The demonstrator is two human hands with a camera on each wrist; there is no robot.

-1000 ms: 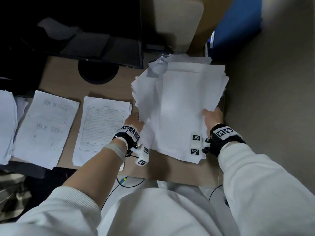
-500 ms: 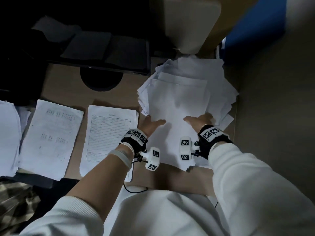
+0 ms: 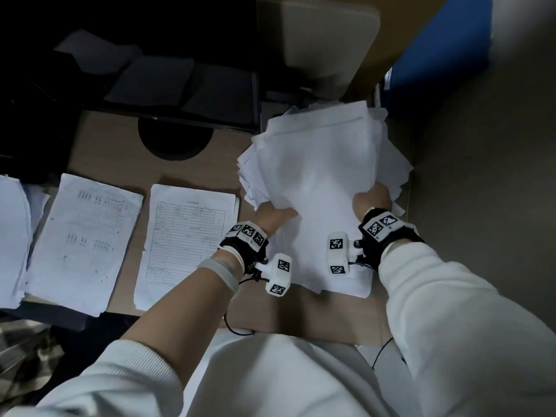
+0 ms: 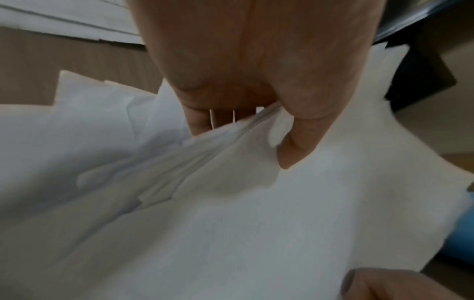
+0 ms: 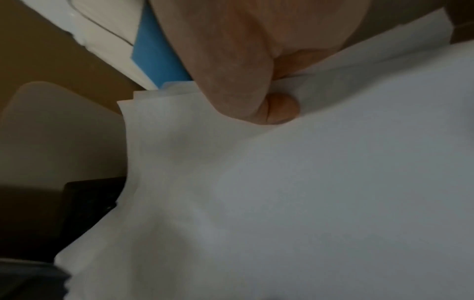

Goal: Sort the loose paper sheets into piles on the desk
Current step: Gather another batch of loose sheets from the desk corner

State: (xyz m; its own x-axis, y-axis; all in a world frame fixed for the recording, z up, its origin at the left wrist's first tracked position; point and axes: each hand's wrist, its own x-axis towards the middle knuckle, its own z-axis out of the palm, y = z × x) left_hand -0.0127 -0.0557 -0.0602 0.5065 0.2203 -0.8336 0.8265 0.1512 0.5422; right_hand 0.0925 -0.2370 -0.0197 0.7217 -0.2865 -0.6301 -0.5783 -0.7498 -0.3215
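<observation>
A thick, ragged stack of blank white sheets (image 3: 319,188) lies at the right end of the desk (image 3: 114,152). My left hand (image 3: 272,216) grips its left edge, thumb on top and fingers underneath (image 4: 295,146). My right hand (image 3: 373,200) grips the right edge, thumb pressed on the top sheet (image 5: 279,111). To the left lie sorted piles: a printed form (image 3: 186,236), a sheet with sparse text (image 3: 84,245), and another pile (image 3: 12,236) at the far left edge.
A dark monitor (image 3: 168,85) on a round black base (image 3: 176,139) stands at the back of the desk. A beige chair back (image 3: 328,40) and a blue panel (image 3: 436,49) are behind the stack. A grey partition wall (image 3: 481,191) borders the desk on the right.
The stack was tilted up a second ago, then lowered flat. Both hands shifted from resting on top of it to gripping its left and right edges.
</observation>
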